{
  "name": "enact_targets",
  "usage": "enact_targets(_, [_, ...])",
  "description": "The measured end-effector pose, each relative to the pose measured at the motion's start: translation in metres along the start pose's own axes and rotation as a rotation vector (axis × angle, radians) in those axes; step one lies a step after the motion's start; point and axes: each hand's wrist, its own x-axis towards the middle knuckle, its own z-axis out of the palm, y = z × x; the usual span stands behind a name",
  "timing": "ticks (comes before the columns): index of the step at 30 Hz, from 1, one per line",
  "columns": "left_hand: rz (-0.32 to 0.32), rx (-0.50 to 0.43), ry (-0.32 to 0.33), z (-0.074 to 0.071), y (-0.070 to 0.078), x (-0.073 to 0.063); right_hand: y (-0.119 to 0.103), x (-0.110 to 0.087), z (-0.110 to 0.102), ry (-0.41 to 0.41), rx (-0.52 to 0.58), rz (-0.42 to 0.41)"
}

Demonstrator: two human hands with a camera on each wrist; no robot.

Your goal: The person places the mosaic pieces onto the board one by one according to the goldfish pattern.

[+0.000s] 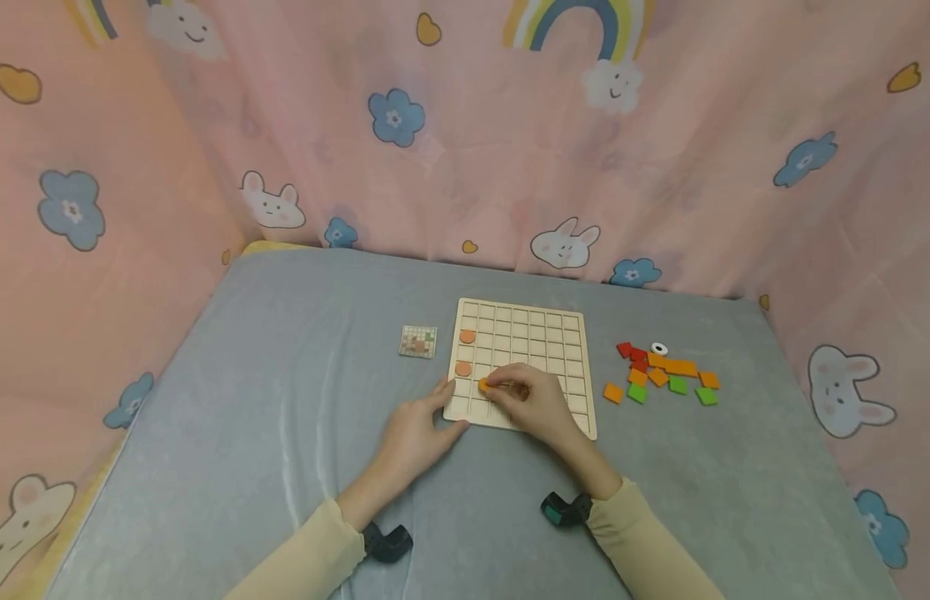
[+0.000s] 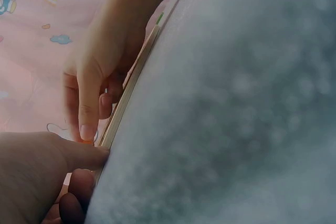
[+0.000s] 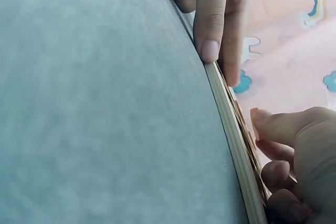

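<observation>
A pale wooden grid board (image 1: 536, 333) lies flat on the grey table cover. Two orange round discs (image 1: 467, 337) (image 1: 463, 368) sit in its left column. My right hand (image 1: 489, 386) is over the board's near left part and pinches a small orange piece (image 1: 483, 385) down on a cell. My left hand (image 1: 438, 400) lies on the cover with straight fingers touching the board's left near edge (image 3: 236, 140). In the left wrist view the right hand's fingers (image 2: 88, 124) point down onto the board (image 2: 128, 90).
To the right of the board lies a heap of several red, orange and green square tiles (image 1: 663, 375) with a white ring (image 1: 659, 348). A small pattern card (image 1: 418, 342) lies left of the board. Pink patterned curtains (image 1: 465, 125) enclose the table.
</observation>
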Motion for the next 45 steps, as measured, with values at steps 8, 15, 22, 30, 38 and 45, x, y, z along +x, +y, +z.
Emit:
enact_targets(8, [0.003, -0.003, -0.005, 0.0001, 0.001, 0.0, 0.0033, -0.0012, 0.0022, -0.024, -0.064, -0.082])
enact_targets(15, [-0.001, 0.005, -0.003, 0.0017, -0.0007, 0.0002, 0.0046, -0.0005, 0.0025, -0.031, -0.118, -0.1])
enact_targets(22, [0.002, 0.005, 0.002, 0.0016, -0.0015, -0.0008, 0.0041, -0.0005, 0.0022, -0.036, -0.141, -0.121])
enact_targets(30, [0.002, 0.005, 0.008, 0.0028, -0.0022, -0.0003, 0.0027, -0.0006, 0.0011, -0.048, -0.164, -0.114])
enact_targets(38, [0.007, -0.004, 0.008, 0.0024, -0.0018, -0.0001, -0.0007, -0.0008, 0.0016, -0.058, -0.183, -0.113])
enact_targets(45, [0.015, 0.003, 0.008, 0.0014, -0.0013, -0.0005, -0.0037, -0.0008, 0.0004, -0.085, -0.223, -0.131])
